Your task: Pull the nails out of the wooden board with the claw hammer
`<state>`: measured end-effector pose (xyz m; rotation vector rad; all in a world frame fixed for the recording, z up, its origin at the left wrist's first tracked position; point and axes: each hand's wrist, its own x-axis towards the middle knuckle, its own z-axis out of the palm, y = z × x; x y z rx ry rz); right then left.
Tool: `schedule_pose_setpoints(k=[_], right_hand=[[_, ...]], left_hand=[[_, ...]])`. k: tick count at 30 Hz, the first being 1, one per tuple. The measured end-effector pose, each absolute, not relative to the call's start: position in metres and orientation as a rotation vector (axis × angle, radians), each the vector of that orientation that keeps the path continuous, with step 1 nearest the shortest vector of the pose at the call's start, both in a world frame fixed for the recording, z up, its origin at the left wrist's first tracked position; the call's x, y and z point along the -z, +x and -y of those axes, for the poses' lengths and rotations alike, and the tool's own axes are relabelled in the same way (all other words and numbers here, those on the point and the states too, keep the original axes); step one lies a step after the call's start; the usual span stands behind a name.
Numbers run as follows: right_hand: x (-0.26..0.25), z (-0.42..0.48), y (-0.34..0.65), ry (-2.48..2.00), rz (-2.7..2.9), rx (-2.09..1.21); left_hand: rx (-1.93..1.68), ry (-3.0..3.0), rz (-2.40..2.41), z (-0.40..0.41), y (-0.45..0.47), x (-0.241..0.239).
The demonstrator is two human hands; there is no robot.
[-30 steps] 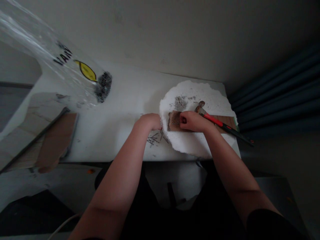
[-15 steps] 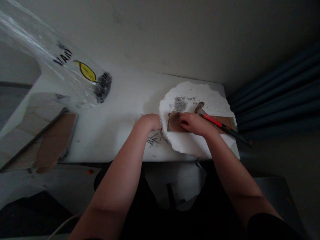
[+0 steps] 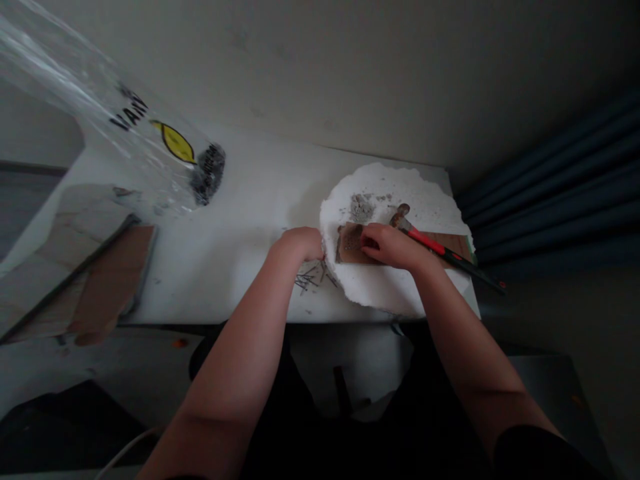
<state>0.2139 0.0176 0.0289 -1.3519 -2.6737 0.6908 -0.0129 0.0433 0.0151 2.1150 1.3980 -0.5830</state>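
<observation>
My right hand (image 3: pixel 384 245) rests with curled, pinched fingers on a narrow brown board (image 3: pixel 353 243); whatever lies between the fingertips is hidden. Tiny dark specks or holes dot the board's left part. Beneath the board is a rough-edged, rounded white slab (image 3: pixel 370 287), foam-like in look. A claw hammer (image 3: pixel 427 241) with a red and black handle lies across board and slab, its head just beyond my right hand. My left hand (image 3: pixel 304 243) is bent down and closed at the slab's left edge, its fingertips out of sight. Several loose nails (image 3: pixel 307 277) lie just below it.
Grey crumbs (image 3: pixel 361 207) sit on the slab behind the board. At the left, a clear plastic bag (image 3: pixel 165 160) with a yellow print stands near broken brown boards (image 3: pixel 115 280). A wall borders the white table (image 3: pixel 240 260) at the back; a dark curtain (image 3: pixel 560 180) hangs right.
Almost nothing differs. The view has shifted very slightly, and both hands keep their places at the slab's edge and on the board.
</observation>
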Motion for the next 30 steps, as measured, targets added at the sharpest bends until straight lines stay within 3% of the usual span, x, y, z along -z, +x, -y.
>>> schedule_pose_setpoints(k=[6, 9, 13, 16, 24, 30], right_hand=[[-0.052, -0.017, 0.222, -1.344, 2.387, -0.643], [-0.058, -0.016, 0.22, -1.38, 2.312, -0.664], [-0.046, -0.015, 0.207, -1.418, 2.239, -0.705], [-0.034, -0.014, 0.198, -1.445, 2.173, -0.743], [-0.032, -0.014, 0.198, -1.403, 2.015, -0.972], [-0.032, -0.013, 0.207, -1.515, 2.389, -0.83]], left_hand=[[0.535, 2.037, -1.591, -0.047, -0.017, -0.018], [0.091, 2.095, -1.718, -0.048, -0.017, -0.025], [-0.338, 2.104, -1.235, -0.046, -0.01, -0.033], [-0.328, 2.058, -0.997, -0.043, -0.006, -0.033], [-0.227, 2.01, -1.009, -0.043, -0.009, -0.034], [0.397, 2.065, -1.319, -0.052, -0.03, -0.017]])
